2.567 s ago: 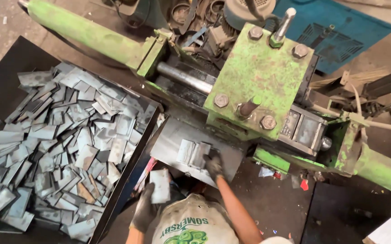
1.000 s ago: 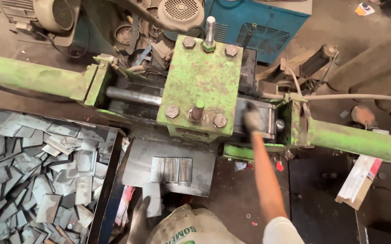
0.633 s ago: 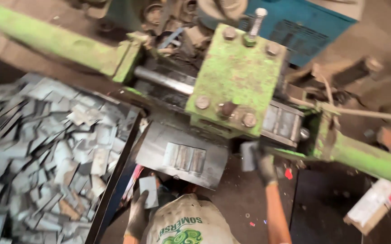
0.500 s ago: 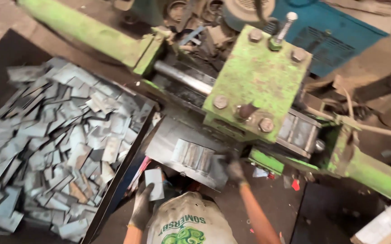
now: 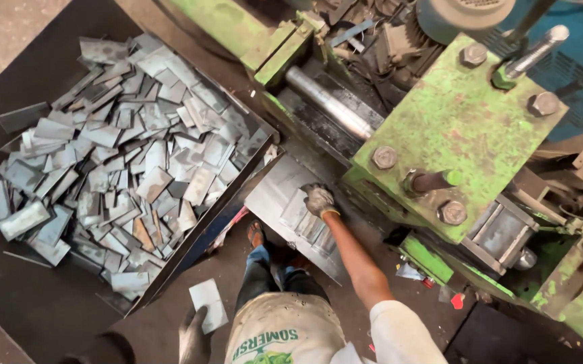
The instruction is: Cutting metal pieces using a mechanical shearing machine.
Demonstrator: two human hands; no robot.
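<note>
Gloved hands at green press, one on the steel sheet, one holding a cut plate.

Green machine [image 5: 460, 121] filled the upper right, with its bolted head plate and a steel roller [image 5: 328, 101] on its left. Dark tray [image 5: 190, 249] on the left held a heap of grey metal plates [image 5: 109, 155]. Steel sheet [image 5: 284, 202] lay sloped just below the machine head. Right hand [image 5: 318, 199], gloved, rested on the sheet's upper part, fingers curled down onto it; grip can't be told. Left hand [image 5: 193, 334], gloved, low by the tray's edge, fingers closed on a small plate [image 5: 208, 305].
</note>
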